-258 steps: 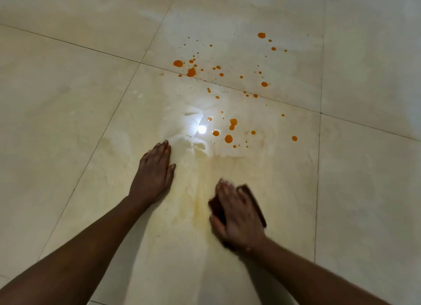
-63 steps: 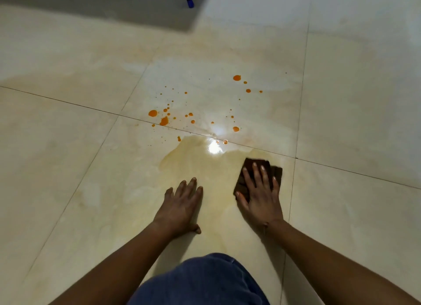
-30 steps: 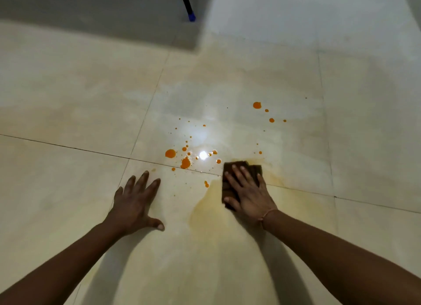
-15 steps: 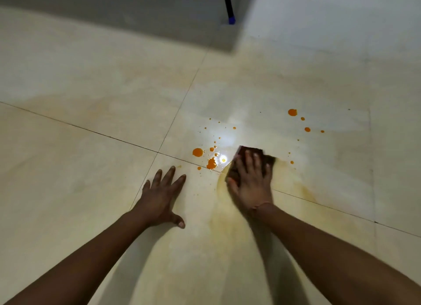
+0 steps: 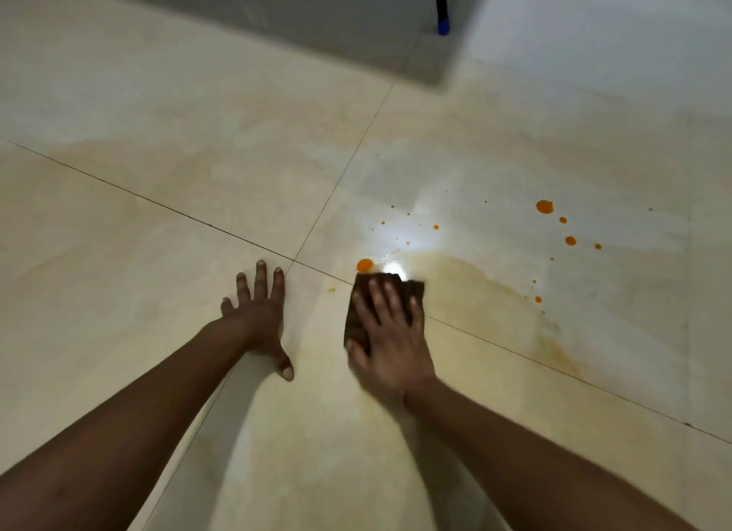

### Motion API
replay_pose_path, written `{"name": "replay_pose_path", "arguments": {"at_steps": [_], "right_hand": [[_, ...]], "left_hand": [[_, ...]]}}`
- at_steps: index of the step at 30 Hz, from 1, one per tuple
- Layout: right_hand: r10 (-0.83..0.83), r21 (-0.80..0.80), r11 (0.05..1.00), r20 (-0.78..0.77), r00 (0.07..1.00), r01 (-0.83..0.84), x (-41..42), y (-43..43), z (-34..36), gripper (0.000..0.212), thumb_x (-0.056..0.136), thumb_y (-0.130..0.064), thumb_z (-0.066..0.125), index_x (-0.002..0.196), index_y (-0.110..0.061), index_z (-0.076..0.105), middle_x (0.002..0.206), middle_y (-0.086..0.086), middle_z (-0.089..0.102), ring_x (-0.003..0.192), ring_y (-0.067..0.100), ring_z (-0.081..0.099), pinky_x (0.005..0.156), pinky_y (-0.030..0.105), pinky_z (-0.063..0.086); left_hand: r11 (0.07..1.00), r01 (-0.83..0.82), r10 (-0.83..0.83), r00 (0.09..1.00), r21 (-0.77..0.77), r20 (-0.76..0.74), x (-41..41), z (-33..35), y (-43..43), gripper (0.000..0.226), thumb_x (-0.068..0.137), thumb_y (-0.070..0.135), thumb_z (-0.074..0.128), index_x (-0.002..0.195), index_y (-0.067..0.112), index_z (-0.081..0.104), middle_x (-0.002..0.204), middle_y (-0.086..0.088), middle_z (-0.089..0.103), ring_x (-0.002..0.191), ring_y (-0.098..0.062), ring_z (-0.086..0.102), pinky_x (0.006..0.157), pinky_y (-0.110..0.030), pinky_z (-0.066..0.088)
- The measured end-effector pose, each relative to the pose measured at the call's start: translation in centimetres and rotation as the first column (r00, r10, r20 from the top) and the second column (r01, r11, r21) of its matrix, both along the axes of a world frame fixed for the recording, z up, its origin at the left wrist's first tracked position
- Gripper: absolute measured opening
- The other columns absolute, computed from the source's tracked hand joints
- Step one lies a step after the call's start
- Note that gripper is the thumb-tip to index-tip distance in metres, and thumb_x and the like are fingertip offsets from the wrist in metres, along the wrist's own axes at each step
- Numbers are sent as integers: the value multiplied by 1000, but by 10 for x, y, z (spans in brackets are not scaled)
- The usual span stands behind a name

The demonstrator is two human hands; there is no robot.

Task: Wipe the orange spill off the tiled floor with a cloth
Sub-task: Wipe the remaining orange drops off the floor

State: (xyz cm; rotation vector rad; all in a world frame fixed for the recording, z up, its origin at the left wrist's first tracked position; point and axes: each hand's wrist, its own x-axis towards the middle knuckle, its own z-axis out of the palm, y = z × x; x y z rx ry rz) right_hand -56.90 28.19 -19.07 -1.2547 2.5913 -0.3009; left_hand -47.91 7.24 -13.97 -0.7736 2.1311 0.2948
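Observation:
My right hand (image 5: 390, 332) presses a dark brown cloth (image 5: 356, 316) flat on the cream tiled floor (image 5: 158, 233), fingers spread over it. One large orange drop (image 5: 365, 265) lies just beyond the cloth's far left corner. More orange drops (image 5: 544, 206) dot the tile to the far right, and tiny specks sit around a bright light glare (image 5: 412, 233). A pale orange smear (image 5: 495, 288) trails right of the cloth. My left hand (image 5: 259, 312) rests flat on the floor, fingers apart, left of the cloth.
A dark furniture leg with a blue foot (image 5: 443, 26) stands at the far top right, beside a wide dark shadow (image 5: 277, 19) across the floor's far side. Tile joints cross just beyond my left fingertips.
My right hand has slid the cloth left and nearer, wiping away the drops near the glare; one large drop stays by its corner. The view has shifted left. My left hand stays planted.

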Motion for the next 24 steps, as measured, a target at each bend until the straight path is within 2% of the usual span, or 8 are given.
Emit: {"name": "replay_pose_path", "arguments": {"at_steps": [3, 6, 9, 11, 14, 17, 21, 24], "right_hand": [[190, 2, 982, 44, 981, -190, 19, 77, 9, 79, 86, -57, 44, 155, -35, 14, 163, -2, 6, 150, 19, 5, 115, 53, 10], [-65, 24, 998, -30, 997, 66, -50, 75, 8, 75, 88, -59, 33, 155, -34, 12, 163, -3, 1, 150, 18, -4, 118, 52, 5], [-285, 59, 956, -42, 958, 287, -88, -23, 8, 77, 86, -59, 20, 156, -27, 13, 164, 4, 1, 149, 23, -8, 117, 51, -4], [-156, 13, 988, -47, 987, 157, -53, -59, 4, 75, 87, -56, 29, 155, -27, 18, 164, 5, 5, 150, 24, -3, 117, 53, -2], [213, -21, 977, -1, 977, -213, 16, -2, 2, 74, 88, -54, 43, 154, -31, 20, 164, 2, 7, 150, 20, 1, 117, 53, 8], [319, -18, 947, -36, 947, -320, -13, 62, 2, 77, 86, -57, 47, 154, -33, 21, 162, 2, 12, 150, 21, 9, 112, 54, 18], [-60, 26, 998, -54, 997, 61, -83, -25, 1, 70, 89, -56, 33, 154, -34, 18, 164, 2, 8, 150, 20, -1, 117, 52, 4], [-6, -20, 1000, -36, 999, 6, -29, -67, 3, 74, 85, -52, 43, 153, -29, 26, 163, 5, 14, 150, 24, 4, 116, 54, 4]], "left_hand": [[1000, -18, 19, 998, -21, 53, -5, 3, 5, 174, 37, 55, 93, 135, 11, -44, 135, -18, -56, 134, -49, -34, 112, -66, 6], [998, -47, 50, 996, -33, 76, -10, 3, 9, 175, 37, 52, 94, 132, 7, -46, 132, -21, -57, 132, -52, -34, 110, -68, 6], [996, -87, 89, 991, -32, 96, -15, -3, 9, 176, 37, 44, 97, 129, 5, -47, 128, -23, -59, 129, -55, -36, 108, -70, 5], [994, -110, 113, 988, -28, 105, -19, -5, 9, 175, 37, 40, 98, 128, 4, -47, 128, -24, -59, 128, -55, -36, 108, -71, 5], [993, -122, 122, 987, -10, 106, -18, 0, 7, 176, 36, 39, 98, 127, 5, -48, 127, -23, -60, 127, -55, -37, 107, -72, 4], [993, -117, 117, 986, -5, 115, -18, 0, 7, 178, 34, 38, 99, 126, 6, -50, 123, -23, -62, 126, -55, -39, 106, -72, 3], [988, -150, 154, 977, -42, 146, -23, -4, 9, 178, 34, 34, 99, 124, 6, -51, 124, -23, -62, 127, -55, -38, 106, -72, 4], [987, -157, 160, 980, -32, 119, -25, -5, 10, 177, 34, 33, 99, 125, 6, -50, 128, -23, -60, 128, -55, -37, 106, -73, 4]]}}
